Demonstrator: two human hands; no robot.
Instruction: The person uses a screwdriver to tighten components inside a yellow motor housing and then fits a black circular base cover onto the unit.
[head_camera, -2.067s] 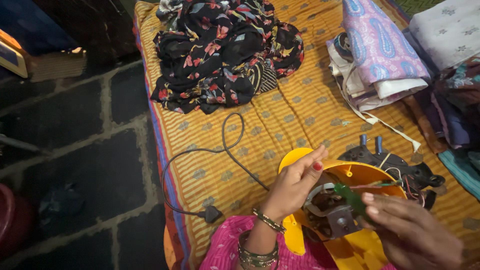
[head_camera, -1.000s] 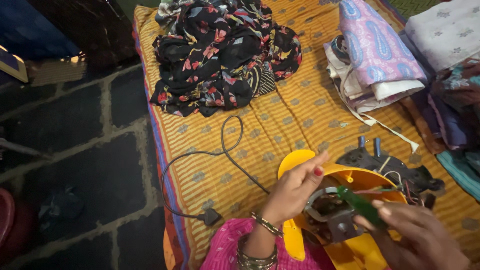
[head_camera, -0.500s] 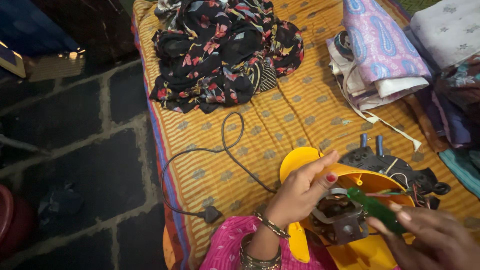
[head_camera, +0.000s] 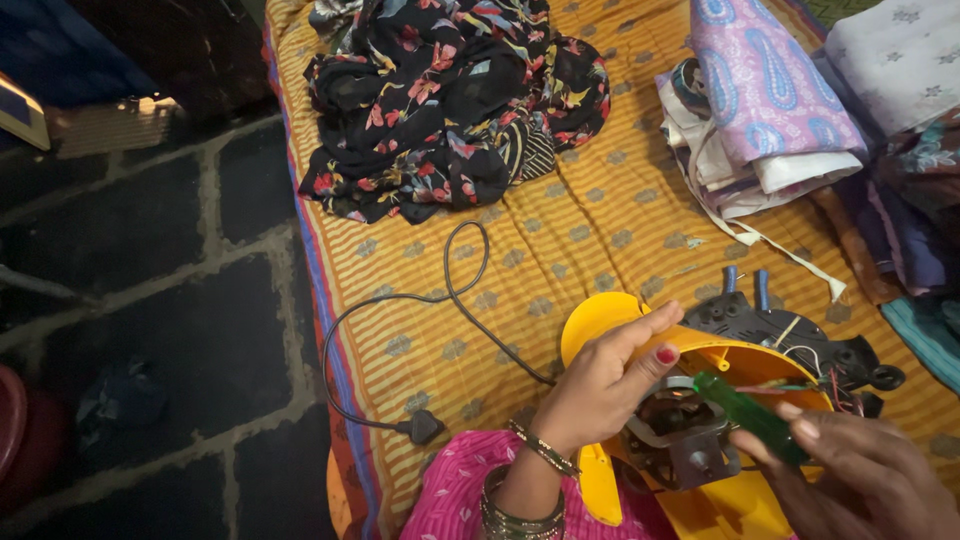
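My right hand (head_camera: 860, 470) pinches a green screwdriver (head_camera: 752, 418), its long axis slanting up-left toward the motor (head_camera: 680, 435) just left of the tip. My left hand (head_camera: 600, 380), nearer the motor, clamps the yellow casing (head_camera: 600, 315) on the bedspread (head_camera: 520, 290); a black cord (head_camera: 400, 300) trails left.

Opened yellow appliance (head_camera: 735, 500), green screwdriver (head_camera: 750, 415)
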